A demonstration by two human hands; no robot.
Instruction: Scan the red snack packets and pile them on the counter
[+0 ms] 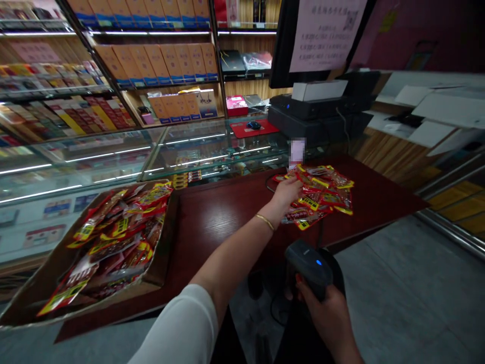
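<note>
At the pile of red-and-yellow snack packets (320, 194) on the counter, my left hand (288, 191) has its fingers bent onto a snack packet (301, 174) at the pile's left edge; its fingertips are partly hidden. A gold bangle circles that wrist. Lower down, in front of the counter edge, my right hand (328, 308) is wrapped around a dark handheld barcode scanner (308, 265) with a lit blue light. On the left stands an open cardboard box (161, 263) holding many more such packets (117, 237).
Dark red wooden counter (215, 217) lies between box and pile. Behind it runs a glass display case (204, 146) with a mouse (253, 125) on a red mat. A monitor (278, 50) and black register equipment (306, 114) stand at the back right. Boxed goods (159, 63) fill the shelves.
</note>
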